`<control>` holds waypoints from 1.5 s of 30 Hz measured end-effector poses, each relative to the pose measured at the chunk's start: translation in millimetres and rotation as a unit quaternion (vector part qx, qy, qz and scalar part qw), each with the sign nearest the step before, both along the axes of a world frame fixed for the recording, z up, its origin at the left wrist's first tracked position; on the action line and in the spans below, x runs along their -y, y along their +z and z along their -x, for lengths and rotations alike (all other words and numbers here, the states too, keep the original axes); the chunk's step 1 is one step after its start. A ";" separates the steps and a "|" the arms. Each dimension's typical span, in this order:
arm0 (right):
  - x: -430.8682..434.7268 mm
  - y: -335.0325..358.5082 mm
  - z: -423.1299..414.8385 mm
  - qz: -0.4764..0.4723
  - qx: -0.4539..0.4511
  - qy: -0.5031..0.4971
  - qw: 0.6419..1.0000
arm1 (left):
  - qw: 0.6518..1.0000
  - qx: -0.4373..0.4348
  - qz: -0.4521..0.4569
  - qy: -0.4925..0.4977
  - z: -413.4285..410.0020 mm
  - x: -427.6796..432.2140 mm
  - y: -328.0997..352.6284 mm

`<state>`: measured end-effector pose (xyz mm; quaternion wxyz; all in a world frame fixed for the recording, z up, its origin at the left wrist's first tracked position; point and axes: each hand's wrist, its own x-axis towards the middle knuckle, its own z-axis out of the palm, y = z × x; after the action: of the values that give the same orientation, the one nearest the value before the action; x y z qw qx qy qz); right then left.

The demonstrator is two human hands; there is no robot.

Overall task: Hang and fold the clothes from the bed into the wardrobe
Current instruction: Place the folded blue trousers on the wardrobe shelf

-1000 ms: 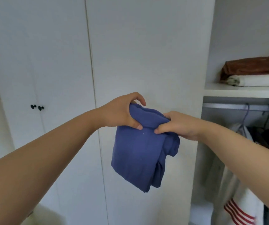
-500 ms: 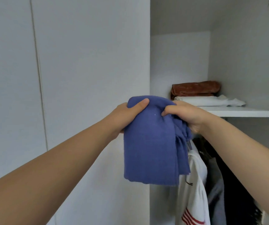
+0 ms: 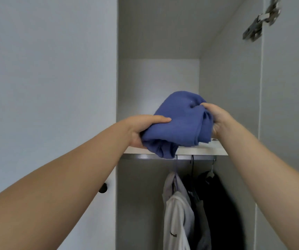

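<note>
A white wardrobe (image 3: 156,78) fills the view, its middle bay open. A closed door (image 3: 54,69) with a dark round knob (image 3: 103,188) stands to the left. An open door (image 3: 289,105) with a metal hinge (image 3: 259,20) stands at the upper right.

Both bare arms reach up and forward to the bay. The left hand (image 3: 141,129) holds the left end of the blue garment (image 3: 177,123), with its thumb lying flat along the top and its fingers tucked underneath, out of sight. The right hand (image 3: 215,120) grips the right end, fingers curled into the folds and the wrist bent down.

The garment is a soft, thick, rounded bundle of matte knit cloth. It sits at the front edge of the shelf (image 3: 208,149), and its lower fold droops over the lip in front of the rail (image 3: 145,156). Whether its weight rests on the board cannot be told. Anything further back on the shelf is hidden by the bundle.

Below, clothes hang from the shiny metal rail on thin wire hangers (image 3: 192,165). A white top (image 3: 177,213) with small dark lettering hangs at the left and dark clothes (image 3: 217,204) at the right, touching each other.
</note>
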<state>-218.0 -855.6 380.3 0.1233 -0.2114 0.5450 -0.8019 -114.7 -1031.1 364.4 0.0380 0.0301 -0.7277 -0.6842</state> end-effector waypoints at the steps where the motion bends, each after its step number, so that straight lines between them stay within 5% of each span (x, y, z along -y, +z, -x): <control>1: -3.6 0.5 10.1 0.016 0.015 -0.012 1.000 | 0.999 -0.011 -0.034 0.022 10.9 0.9 0.8; 7: -15.2 -7.4 49.7 0.075 0.049 -0.106 0.990 | 0.964 -0.096 -0.204 0.142 72.0 -7.7 15.5; 10: -21.7 -19.6 71.0 -0.053 -0.027 -0.218 0.974 | 0.970 -0.069 -0.155 0.175 99.8 -17.2 11.7; 12: -28.7 -32.3 80.6 -0.283 -0.142 -0.338 0.886 | 0.975 -0.038 0.047 0.212 119.2 -19.1 1.6; 14: -33.3 -38.1 77.3 -0.455 -0.230 -0.398 0.763 | 0.919 -0.036 0.303 0.251 133.5 -14.3 -8.8; 16: -33.7 -33.0 75.0 -0.549 -0.258 -0.400 0.687 | 0.891 -0.069 0.376 0.247 140.2 -10.5 -13.3; 19: -28.3 -13.6 72.4 -0.621 -0.267 -0.430 0.599 | 0.906 -0.089 0.368 0.190 143.7 -5.5 -16.2; 21: -18.0 -4.5 72.7 -0.574 -0.336 -0.410 0.624 | 0.908 -0.103 0.374 0.155 145.1 -3.2 -17.7; 24: -2.6 -0.7 70.3 -0.398 -0.396 -0.305 0.769 | 0.916 -0.122 0.359 0.127 146.3 -0.7 -17.7; 25: 0.2 -1.6 70.9 -0.373 -0.393 -0.280 0.793 | 0.920 -0.123 0.353 0.120 147.3 0.5 -18.1; 27: 0.3 -4.9 74.6 -0.447 -0.398 -0.240 0.764 | 0.908 -0.122 0.376 0.140 149.9 3.0 -18.8; 30: -5.4 -13.8 79.9 -0.638 -0.397 -0.217 0.624 | 0.832 -0.144 0.468 0.261 156.2 8.3 -17.8; 33: -7.2 -19.9 81.1 -0.704 -0.380 -0.194 0.568 | 0.827 -0.296 0.381 0.289 155.1 5.8 -16.5; 36: -13.4 -9.8 79.8 -0.670 -0.416 -0.267 0.554 | 0.852 -0.332 0.356 0.194 150.9 -4.1 -20.0; 39: -16.2 5.6 83.6 -0.593 -0.441 -0.347 0.577 | 0.876 -0.243 0.406 0.091 148.7 -8.0 -25.6; 42: -4.1 -4.3 87.6 -0.588 -0.458 -0.212 0.632 | 0.833 -0.136 0.536 0.008 150.4 -9.8 -29.4; 45: -3.7 -36.5 96.7 -0.647 -0.423 -0.131 0.621 | 0.797 -0.104 0.595 0.011 153.6 -9.7 -29.1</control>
<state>-314.7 -851.9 343.8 -0.1221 -0.3189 0.9371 -0.0720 -268.3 -1021.5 335.2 0.1319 -0.0619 -0.9827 -0.1145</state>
